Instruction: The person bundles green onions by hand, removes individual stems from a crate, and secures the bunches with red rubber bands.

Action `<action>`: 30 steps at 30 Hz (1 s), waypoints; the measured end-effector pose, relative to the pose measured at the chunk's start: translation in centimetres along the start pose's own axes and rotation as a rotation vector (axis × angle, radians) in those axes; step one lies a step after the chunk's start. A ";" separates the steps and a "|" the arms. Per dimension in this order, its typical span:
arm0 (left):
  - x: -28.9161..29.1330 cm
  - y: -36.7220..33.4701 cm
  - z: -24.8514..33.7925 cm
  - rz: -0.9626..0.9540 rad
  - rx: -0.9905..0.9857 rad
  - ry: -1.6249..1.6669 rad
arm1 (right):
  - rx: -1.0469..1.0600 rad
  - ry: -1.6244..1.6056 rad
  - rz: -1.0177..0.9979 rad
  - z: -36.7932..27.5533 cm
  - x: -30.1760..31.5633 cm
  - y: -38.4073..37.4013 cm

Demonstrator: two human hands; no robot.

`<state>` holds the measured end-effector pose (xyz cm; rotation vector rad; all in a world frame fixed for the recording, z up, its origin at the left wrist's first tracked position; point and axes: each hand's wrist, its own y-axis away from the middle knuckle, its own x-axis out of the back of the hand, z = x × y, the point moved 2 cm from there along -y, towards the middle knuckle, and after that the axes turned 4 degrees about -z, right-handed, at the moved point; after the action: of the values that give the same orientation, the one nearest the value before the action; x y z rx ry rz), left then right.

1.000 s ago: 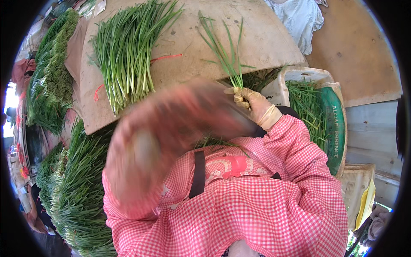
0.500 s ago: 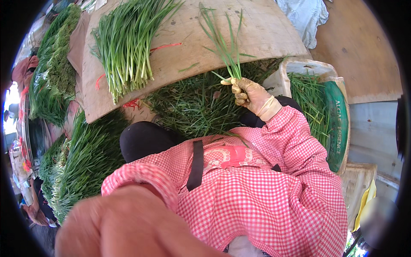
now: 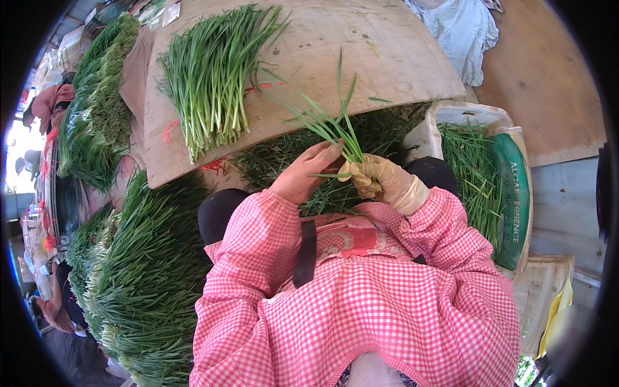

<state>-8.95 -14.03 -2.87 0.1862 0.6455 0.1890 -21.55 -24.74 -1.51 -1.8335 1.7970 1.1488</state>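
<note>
My right hand (image 3: 380, 177), in a stained pale glove, is closed round the base of a small bunch of garlic chives (image 3: 343, 132). The leaves fan up and away over the board's near edge. My bare left hand (image 3: 308, 169) is at the left side of the bunch, its fingers pressed together against the leaves just above the glove. One leaf sticks out sideways below its fingertips. Past the hands, a larger sheaf of chives (image 3: 209, 80) lies on the wooden board (image 3: 361, 39), white stems toward me. A red tie (image 3: 263, 86) lies beside it.
Loose green leaves (image 3: 274, 155) lie in my lap, below the board. To the right stands a white crate (image 3: 465, 111) with cut leaves and a green panel (image 3: 512, 200). Stacked chives (image 3: 151, 277) fill the left. Pale cloth (image 3: 461, 35) lies at the back right.
My left hand has swung from close to the camera, at lower left, up to the bunch. My right hand keeps its hold, slightly lower. The view has shifted a little.
</note>
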 end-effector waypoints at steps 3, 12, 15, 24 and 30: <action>-1.4 -1.2 0.0 0.020 0.032 0.232 | -0.046 0.041 0.001 0.8 0.3 0.1; -2.1 -1.8 3.0 0.209 -0.205 0.370 | -0.434 0.627 -0.019 5.0 0.4 1.2; -0.7 -1.3 4.3 0.129 -0.190 0.258 | -0.189 1.723 -0.015 4.8 1.6 1.7; -2.7 -0.2 0.4 0.028 0.023 -0.746 | 0.041 0.473 0.106 -1.1 1.6 0.2; -1.2 0.5 1.0 0.096 -0.083 -0.964 | 0.165 0.507 0.310 -3.7 -2.2 -2.3</action>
<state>-9.36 -13.91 -1.24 0.2030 -0.3295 0.1923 -17.95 -25.51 1.68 -1.9095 2.4426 0.6249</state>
